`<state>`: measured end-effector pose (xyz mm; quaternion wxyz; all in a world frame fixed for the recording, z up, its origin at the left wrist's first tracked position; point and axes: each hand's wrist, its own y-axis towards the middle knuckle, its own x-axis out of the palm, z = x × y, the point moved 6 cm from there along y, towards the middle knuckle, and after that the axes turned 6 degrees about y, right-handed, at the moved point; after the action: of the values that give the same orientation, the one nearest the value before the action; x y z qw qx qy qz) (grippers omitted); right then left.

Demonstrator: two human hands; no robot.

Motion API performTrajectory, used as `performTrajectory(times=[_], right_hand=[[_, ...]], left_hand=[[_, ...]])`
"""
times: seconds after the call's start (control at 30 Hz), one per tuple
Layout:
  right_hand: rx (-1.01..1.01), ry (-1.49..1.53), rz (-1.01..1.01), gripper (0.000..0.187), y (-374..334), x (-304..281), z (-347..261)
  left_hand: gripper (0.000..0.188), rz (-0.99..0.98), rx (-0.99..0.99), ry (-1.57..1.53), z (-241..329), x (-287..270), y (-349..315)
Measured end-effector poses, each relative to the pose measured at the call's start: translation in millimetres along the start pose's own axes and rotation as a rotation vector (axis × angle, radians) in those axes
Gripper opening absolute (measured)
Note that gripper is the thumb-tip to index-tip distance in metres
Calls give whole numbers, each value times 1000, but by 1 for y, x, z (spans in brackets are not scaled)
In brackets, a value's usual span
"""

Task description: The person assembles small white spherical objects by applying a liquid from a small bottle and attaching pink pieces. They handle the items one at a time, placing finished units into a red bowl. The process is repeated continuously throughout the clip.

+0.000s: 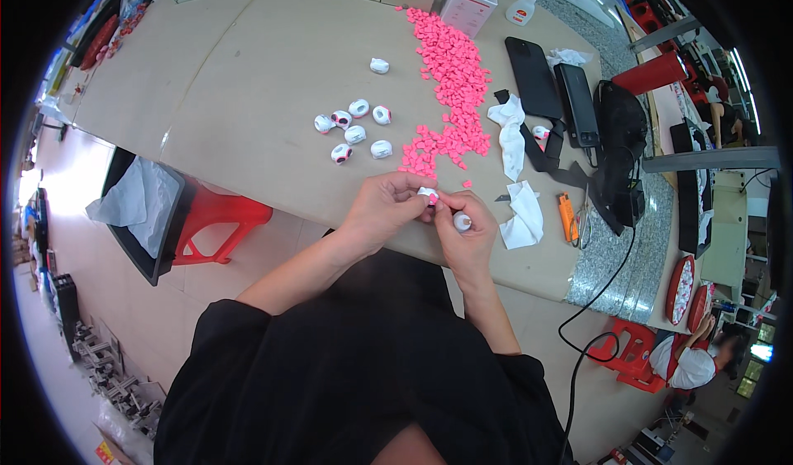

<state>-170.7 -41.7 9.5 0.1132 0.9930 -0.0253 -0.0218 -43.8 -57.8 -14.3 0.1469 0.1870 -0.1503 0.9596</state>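
Near the table's front edge my two hands meet at the fingertips. My left hand (376, 211) is closed in a pinch on a small white rounded plastic piece (427, 192) with a pink part showing on its underside. My right hand (472, 246) is closed too; its thumb and finger touch the pink part. A white round-ended thing (462, 221) lies within the right palm, most of it hidden by the fingers. Beyond my hands, several similar white pieces (355, 135) with dark openings are grouped on the table. A long heap of small pink pieces (454, 73) stretches toward the back.
To the right lie crumpled white tissues (522, 217), an orange-handled tool (567, 219), a black phone (533, 77), a black case (576, 104) and a black bag (619, 135). A white box (469, 7) and white bottle (521, 9) stand behind. A red stool (219, 221) is left.
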Motion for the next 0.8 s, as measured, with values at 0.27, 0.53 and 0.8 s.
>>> performTrajectory(times=[0.27, 0.53, 0.8], right_hand=[[-119, -139, -11, 15, -1, 3, -7], [-187, -187, -3, 15, -1, 5, -10], [-251, -271, -6, 15, -3, 7, -12]], left_hand=[[19, 11, 0, 19, -2, -1, 2], [21, 24, -14, 41, -3, -2, 1], [21, -12, -17, 27, -1, 0, 2]])
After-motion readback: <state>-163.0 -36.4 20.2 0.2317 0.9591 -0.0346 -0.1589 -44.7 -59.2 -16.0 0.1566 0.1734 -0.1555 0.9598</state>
